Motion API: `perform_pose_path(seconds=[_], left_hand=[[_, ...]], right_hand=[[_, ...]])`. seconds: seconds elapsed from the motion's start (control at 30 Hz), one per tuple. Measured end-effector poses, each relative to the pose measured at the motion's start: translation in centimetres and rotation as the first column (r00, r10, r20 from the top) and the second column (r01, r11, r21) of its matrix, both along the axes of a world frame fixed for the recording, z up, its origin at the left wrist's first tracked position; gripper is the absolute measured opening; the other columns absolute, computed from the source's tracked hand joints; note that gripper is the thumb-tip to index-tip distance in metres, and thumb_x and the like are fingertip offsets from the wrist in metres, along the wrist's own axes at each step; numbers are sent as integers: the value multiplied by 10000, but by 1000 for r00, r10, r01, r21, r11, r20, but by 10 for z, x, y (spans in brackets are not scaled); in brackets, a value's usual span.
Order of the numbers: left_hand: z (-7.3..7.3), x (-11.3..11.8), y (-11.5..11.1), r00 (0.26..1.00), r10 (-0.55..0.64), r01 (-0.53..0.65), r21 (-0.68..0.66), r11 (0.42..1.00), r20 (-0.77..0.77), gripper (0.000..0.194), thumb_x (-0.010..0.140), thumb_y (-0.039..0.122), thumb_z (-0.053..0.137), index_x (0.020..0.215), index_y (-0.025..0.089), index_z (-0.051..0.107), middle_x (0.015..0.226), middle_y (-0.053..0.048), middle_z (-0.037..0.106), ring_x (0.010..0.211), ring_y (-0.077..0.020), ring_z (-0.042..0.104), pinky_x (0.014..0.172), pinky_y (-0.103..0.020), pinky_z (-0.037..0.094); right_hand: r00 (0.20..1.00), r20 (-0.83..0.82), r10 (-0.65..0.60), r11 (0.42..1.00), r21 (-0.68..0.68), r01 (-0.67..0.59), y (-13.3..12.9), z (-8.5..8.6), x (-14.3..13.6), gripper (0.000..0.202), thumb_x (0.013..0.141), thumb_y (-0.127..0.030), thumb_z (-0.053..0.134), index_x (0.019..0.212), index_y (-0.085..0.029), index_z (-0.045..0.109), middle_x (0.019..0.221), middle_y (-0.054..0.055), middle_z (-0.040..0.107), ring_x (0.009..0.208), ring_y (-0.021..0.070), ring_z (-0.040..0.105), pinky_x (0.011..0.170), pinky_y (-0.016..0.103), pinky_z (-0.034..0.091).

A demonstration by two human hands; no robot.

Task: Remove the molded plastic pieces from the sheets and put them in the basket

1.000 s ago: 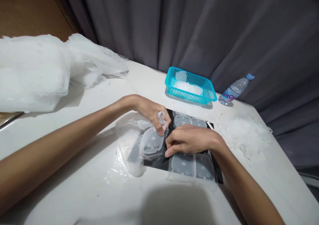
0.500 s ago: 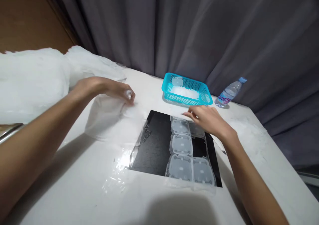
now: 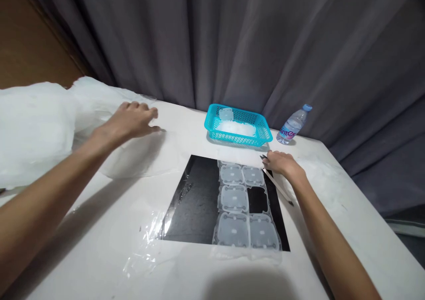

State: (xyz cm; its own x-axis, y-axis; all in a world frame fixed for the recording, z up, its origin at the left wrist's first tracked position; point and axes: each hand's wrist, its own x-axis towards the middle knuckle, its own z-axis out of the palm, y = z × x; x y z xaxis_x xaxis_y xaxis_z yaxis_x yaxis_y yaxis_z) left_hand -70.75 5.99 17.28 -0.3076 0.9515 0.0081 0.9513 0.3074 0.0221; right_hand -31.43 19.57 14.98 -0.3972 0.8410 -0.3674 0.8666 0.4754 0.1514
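Observation:
My left hand (image 3: 137,118) hovers over translucent plastic film at the left, fingers spread, holding nothing. Beyond the black sheet's back right corner, my right hand (image 3: 280,161) is closed on a thin dark-tipped tool, probably tweezers; most of it is hidden by the fingers. The black sheet (image 3: 199,198) lies flat on the white table. On its right half is a sheet of translucent rounded-square pieces (image 3: 233,198) in two columns, with one black gap in the right column. A slim pale stick (image 3: 277,186) with a dark end lies across the sheet's right edge.
A turquoise basket (image 3: 239,141) at the back holds white translucent pieces. Right of it stands a water bottle (image 3: 294,125). Bulky white plastic bags (image 3: 33,131) fill the left side. Thin clear film (image 3: 318,185) lies at the right. A grey curtain hangs behind.
My left hand has moved left and opened, off the plastic film. My right hand has shifted from above the translucent pieces towards the back right, uncovering the upper right one. The view has shifted slightly.

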Motion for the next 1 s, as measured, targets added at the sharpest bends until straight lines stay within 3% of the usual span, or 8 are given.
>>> perform_pose_path(seconds=[0.1, 0.2, 0.33, 0.47, 0.67, 0.77, 0.87, 1.0], left_hand=[[-9, 62, 9, 986, -167, 168, 44, 985, -23, 475, 985, 455, 574, 1305, 105, 595, 1394, -203, 589, 1342, -373, 476, 1148, -433, 273], [-33, 138, 4, 855, -500, 489, 108, 866, 141, 543, 1033, 557, 497, 1373, 143, 581, 1388, -171, 609, 1277, -308, 571, 1117, -381, 382], [-69, 198, -17, 752, -614, 619, 65, 783, 239, 753, 1046, 662, 379, 1580, 131, 389, 1630, -256, 381, 1502, -413, 383, 1195, -526, 336], [-81, 198, -25, 760, -602, 619, 8, 785, 244, 788, 1046, 639, 410, 1617, 100, 341, 1697, -284, 233, 1572, -446, 237, 1240, -565, 263], [-69, 182, -20, 795, -536, 582, -108, 806, 283, 772, 1013, 592, 513, 1601, 110, 379, 1708, -263, 211, 1584, -442, 201, 1235, -573, 260], [-61, 181, -21, 808, -519, 564, -113, 818, 279, 761, 970, 580, 568, 1537, 85, 456, 1668, -272, 324, 1548, -446, 286, 1228, -561, 264], [-57, 184, -19, 780, -518, 552, 3, 834, 351, 643, 914, 535, 614, 1348, 61, 590, 1518, -266, 508, 1436, -425, 421, 1199, -534, 310], [-63, 185, -6, 723, -358, 320, 173, 931, 590, 502, 921, 598, 550, 1056, 133, 684, 1193, -177, 659, 1200, -374, 577, 1093, -521, 407]], right_hand=[[999, -6, -32, 997, 75, 32, 3, -8, -3, 363, 1031, -362, 524, 1286, -149, 669, 1319, 242, 689, 1260, 325, 639, 958, 389, 448], [998, -18, -52, 989, 136, 54, 4, -13, -3, 371, 1023, -341, 536, 1312, -142, 654, 1323, 244, 680, 1273, 331, 626, 980, 406, 437], [997, -40, -65, 980, 186, 72, 2, -15, -4, 387, 1008, -325, 554, 1328, -125, 639, 1316, 257, 669, 1253, 337, 631, 974, 409, 435], [996, -64, -63, 978, 194, 75, -6, -13, -6, 366, 1012, -255, 509, 1326, -116, 637, 1320, 262, 659, 1247, 342, 631, 963, 411, 441], [990, -140, 15, 994, 111, 1, -28, -7, -15, 340, 1039, -218, 444, 1231, -94, 695, 1358, 262, 639, 1301, 372, 595, 968, 439, 459], [974, -218, 55, 998, 43, -47, -34, -11, -23, 385, 1009, -318, 563, 1296, -76, 646, 1322, 262, 672, 1288, 380, 603, 977, 433, 468], [938, -340, 71, 998, 23, -67, -33, -17, -28, 491, 970, -200, 568, 1425, -31, 502, 1320, 274, 666, 1247, 354, 628, 978, 405, 466], [841, -537, 66, 997, 2, -77, -27, -20, -29, 490, 923, -90, 487, 1407, -22, 453, 1179, 227, 700, 1168, 311, 649, 965, 383, 472]])
